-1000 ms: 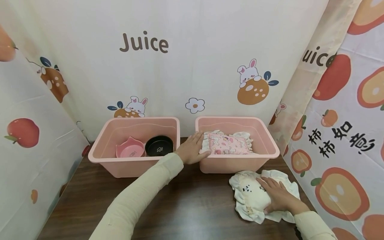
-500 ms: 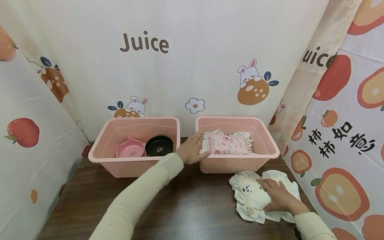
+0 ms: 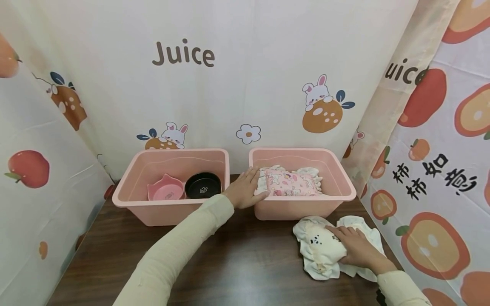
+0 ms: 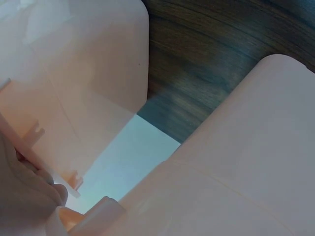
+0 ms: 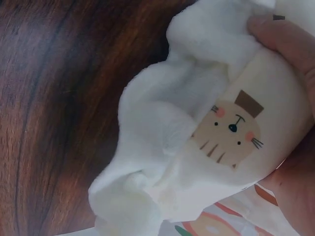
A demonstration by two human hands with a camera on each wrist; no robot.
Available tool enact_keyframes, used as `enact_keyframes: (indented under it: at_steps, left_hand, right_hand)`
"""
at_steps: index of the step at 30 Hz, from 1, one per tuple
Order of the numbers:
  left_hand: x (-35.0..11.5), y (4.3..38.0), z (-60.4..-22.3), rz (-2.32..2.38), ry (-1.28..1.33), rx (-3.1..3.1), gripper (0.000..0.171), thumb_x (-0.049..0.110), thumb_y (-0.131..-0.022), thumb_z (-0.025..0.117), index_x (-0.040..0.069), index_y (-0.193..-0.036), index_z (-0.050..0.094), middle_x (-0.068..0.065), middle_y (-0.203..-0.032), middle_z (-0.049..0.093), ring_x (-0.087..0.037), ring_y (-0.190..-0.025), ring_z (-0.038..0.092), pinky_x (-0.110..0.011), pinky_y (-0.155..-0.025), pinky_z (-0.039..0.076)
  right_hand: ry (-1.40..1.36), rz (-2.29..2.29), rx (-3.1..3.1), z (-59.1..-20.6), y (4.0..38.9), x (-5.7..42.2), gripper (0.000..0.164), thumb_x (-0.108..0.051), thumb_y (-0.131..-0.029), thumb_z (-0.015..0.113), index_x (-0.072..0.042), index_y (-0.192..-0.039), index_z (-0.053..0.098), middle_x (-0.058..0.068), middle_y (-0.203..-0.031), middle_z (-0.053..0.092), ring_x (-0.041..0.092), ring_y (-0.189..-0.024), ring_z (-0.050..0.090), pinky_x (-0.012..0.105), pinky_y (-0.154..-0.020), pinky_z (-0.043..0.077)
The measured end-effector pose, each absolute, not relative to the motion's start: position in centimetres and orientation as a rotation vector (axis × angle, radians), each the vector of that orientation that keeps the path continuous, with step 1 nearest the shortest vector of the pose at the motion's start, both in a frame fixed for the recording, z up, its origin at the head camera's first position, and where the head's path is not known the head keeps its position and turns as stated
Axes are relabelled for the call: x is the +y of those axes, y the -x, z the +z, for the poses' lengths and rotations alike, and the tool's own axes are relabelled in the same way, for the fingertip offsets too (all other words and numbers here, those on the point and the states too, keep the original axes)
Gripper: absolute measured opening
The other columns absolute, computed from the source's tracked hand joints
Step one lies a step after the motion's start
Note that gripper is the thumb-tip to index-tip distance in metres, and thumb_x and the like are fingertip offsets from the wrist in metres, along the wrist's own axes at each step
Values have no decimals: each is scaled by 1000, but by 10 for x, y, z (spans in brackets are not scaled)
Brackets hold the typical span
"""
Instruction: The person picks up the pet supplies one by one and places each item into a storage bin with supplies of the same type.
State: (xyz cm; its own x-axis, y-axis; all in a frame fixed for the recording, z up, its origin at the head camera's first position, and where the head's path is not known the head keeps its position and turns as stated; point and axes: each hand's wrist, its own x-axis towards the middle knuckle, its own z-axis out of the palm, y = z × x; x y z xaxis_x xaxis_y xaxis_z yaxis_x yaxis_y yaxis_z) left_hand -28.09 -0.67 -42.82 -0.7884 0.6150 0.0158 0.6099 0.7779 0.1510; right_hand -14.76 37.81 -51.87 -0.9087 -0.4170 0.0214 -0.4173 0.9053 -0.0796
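A small cream pillow [image 3: 320, 243] with a white frilled edge and printed animal faces lies on the table at the right. My right hand [image 3: 357, 247] grips it across the middle, and the cloth bunches up under the fingers. In the right wrist view, the thumb [image 5: 288, 42] presses into the pillow beside a printed cat face. My left hand [image 3: 245, 189] rests with fingers extended at the left rim of the right pink bin [image 3: 300, 208]. Inside that bin sits a pink patterned pillow [image 3: 292, 183] with white frills.
The left pink bin [image 3: 160, 214] holds a pink cat-ear bowl [image 3: 166, 189] and a round black bowl [image 3: 203, 185] with a paw print. Both bins stand at the back of the dark wooden table [image 3: 233, 263], against a printed curtain [image 3: 249, 85]. Another curtain hangs close on the right.
My right hand has closed on the cream pillow, which is now squeezed and bunched where it lay flatter before. The left hand has stayed at the bin rim.
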Motion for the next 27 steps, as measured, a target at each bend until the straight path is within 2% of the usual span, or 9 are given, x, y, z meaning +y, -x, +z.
enact_keyframes:
  at_steps: [13, 22, 27]
  left_hand:
    - [-5, 282, -427, 210, -1015, 2932, 86, 64, -96, 27, 0, -152, 13, -13, -161, 4, -28, -147, 5, -39, -118, 13]
    - [-6, 282, -427, 228, -1022, 2938, 86, 63, -96, 28, -1, -151, 16, -13, -161, 6, -28, -147, 7, -39, -118, 13]
    - [-7, 281, -428, 245, -1032, 2945, 85, 62, -96, 30, -2, -151, 18, -14, -160, 7, -29, -147, 9, -39, -118, 14]
  right_hand:
    - [-746, 138, -3018, -496, 137, 374, 100, -29, -47, 92, -18, -137, 51, 3, -110, 58, 27, -94, 54, 56, -78, 44]
    - [-791, 122, -2925, -463, 123, 364, 99, -27, -43, 93, -17, -134, 54, 0, -106, 58, 23, -90, 54, 48, -71, 46]
    - [-794, 64, -2916, -444, 117, 358, 98, -28, -44, 93, -19, -133, 54, -2, -107, 58, 22, -89, 53, 48, -72, 45]
